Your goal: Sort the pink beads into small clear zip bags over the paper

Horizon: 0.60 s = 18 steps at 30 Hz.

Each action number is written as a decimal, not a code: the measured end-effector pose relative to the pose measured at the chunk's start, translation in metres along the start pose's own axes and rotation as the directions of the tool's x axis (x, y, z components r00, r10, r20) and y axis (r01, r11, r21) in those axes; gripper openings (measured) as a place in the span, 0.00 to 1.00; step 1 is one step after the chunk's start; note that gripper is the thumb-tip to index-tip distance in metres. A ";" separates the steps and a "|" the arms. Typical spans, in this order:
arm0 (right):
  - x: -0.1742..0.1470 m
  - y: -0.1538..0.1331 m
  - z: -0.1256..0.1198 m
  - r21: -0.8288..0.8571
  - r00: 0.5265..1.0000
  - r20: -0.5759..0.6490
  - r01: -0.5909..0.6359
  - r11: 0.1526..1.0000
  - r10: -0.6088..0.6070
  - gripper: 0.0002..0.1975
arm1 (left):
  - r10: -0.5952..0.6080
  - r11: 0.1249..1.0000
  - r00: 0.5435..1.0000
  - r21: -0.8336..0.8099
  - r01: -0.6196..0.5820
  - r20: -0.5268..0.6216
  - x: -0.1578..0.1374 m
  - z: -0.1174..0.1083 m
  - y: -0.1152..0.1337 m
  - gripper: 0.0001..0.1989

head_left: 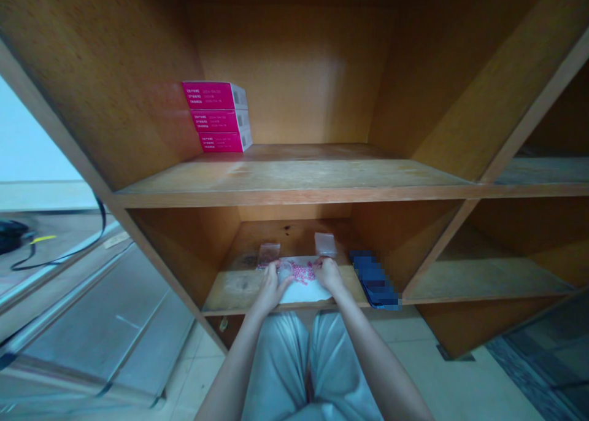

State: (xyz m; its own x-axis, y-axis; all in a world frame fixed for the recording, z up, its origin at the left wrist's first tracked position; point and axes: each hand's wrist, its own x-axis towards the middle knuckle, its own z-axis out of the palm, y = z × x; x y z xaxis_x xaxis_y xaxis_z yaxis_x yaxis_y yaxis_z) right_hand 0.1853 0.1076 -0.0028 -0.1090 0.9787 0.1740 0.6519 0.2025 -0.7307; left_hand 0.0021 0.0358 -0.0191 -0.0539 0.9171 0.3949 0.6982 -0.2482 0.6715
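Note:
Small pink pellets, perhaps pills [302, 273], lie scattered on a white sheet [306, 294] on the lower shelf. At the sheet's left side, my left hand [275, 283] has its thumb and fingers closed around a small clear plastic bag [285, 270]. My right hand [328, 274] is at the right edge of the pellets with its fingertips pressed together; what they pinch is too small to make out. Behind my left hand lies another clear packet [269, 253], pinkish along its near edge. A clear packet [325, 243] rests just behind my right hand.
Three stacked pink boxes [221, 117] stand on the upper shelf [294, 175], at its left. Right of the sheet lies a dark blue object [372, 277], partly pixelated. Wooden side walls bound the compartment. A glass-like panel [101, 323] stands at lower left.

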 end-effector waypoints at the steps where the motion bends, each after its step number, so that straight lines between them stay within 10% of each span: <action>1: 0.000 -0.003 -0.001 0.029 1.000 -0.025 -0.004 1.000 0.005 0.08 | 0.001 1.000 1.000 0.000 -0.001 -0.002 0.000 0.000 0.000 0.23; 11: -0.010 -0.046 0.011 0.418 0.978 -0.114 0.209 0.884 -0.178 0.09 | 0.025 0.999 1.000 -0.037 -0.025 -0.006 0.001 0.001 0.002 0.21; 18: -0.018 -0.055 0.012 0.323 0.930 -0.060 0.362 0.874 -0.363 0.13 | 0.033 0.998 0.999 -0.046 -0.033 -0.005 0.001 0.001 0.003 0.21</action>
State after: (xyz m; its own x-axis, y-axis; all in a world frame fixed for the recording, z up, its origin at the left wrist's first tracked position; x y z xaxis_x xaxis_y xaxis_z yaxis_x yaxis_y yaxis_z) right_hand 0.1424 0.0789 0.0266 -0.2932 0.8344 0.4666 0.2881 0.5425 -0.7891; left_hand 0.0050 0.0360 -0.0170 -0.0342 0.9068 0.4201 0.6657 -0.2928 0.6864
